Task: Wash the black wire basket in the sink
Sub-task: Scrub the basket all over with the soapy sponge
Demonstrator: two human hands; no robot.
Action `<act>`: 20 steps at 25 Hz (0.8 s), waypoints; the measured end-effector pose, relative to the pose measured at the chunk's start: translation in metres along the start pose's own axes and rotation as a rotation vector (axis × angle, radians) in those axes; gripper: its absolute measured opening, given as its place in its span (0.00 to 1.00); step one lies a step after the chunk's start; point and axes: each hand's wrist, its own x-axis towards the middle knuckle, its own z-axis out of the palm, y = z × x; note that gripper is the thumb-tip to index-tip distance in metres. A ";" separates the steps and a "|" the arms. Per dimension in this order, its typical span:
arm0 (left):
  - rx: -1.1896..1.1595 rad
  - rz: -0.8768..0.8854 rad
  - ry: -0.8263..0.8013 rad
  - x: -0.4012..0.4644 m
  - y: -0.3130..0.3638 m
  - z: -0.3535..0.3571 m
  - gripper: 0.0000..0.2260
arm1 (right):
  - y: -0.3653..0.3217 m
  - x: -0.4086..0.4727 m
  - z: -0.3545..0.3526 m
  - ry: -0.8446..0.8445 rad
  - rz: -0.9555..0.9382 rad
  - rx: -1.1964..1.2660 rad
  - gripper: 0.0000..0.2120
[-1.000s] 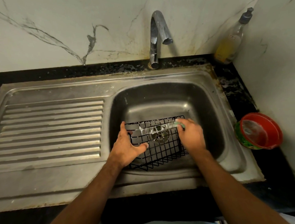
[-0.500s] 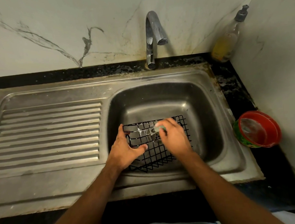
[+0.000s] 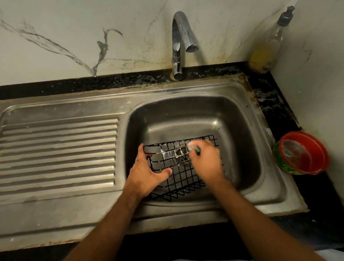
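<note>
The black wire basket (image 3: 181, 175) stands tilted in the steel sink bowl (image 3: 240, 131), over the drain. White soap foam clings to its upper wires. My left hand (image 3: 147, 174) grips the basket's left edge, thumb hooked through the mesh. My right hand (image 3: 206, 160) is closed on a small green scrubber (image 3: 194, 148), pressed against the upper middle of the mesh. The basket's right part is hidden behind my right hand.
A chrome tap (image 3: 180, 43) stands behind the bowl with no water running. The ribbed drainboard (image 3: 56, 155) lies to the left. A soap pump bottle (image 3: 268, 45) sits in the back right corner, and a red tub (image 3: 302, 154) sits right of the sink by the wall.
My right hand slid the scrubber left along the top of the mesh, then back a little to the right. My left hand keeps its hold on the left edge.
</note>
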 end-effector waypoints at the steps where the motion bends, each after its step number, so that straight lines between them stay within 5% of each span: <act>1: 0.007 0.009 -0.002 0.000 0.000 0.000 0.57 | -0.012 -0.009 0.006 -0.029 -0.048 0.027 0.10; 5: -0.079 0.041 -0.032 -0.001 -0.003 -0.003 0.54 | -0.031 -0.028 0.015 -0.111 -0.206 0.082 0.16; 9: -0.133 0.042 -0.003 -0.001 -0.007 -0.003 0.34 | -0.003 -0.009 -0.007 -0.034 -0.075 -0.016 0.13; 12: -0.092 0.023 0.021 0.002 -0.009 0.000 0.29 | 0.011 -0.003 -0.015 0.030 0.036 -0.053 0.12; 20: -0.089 0.075 0.076 0.004 -0.010 0.001 0.27 | -0.045 -0.046 0.015 -0.009 -0.522 -0.005 0.13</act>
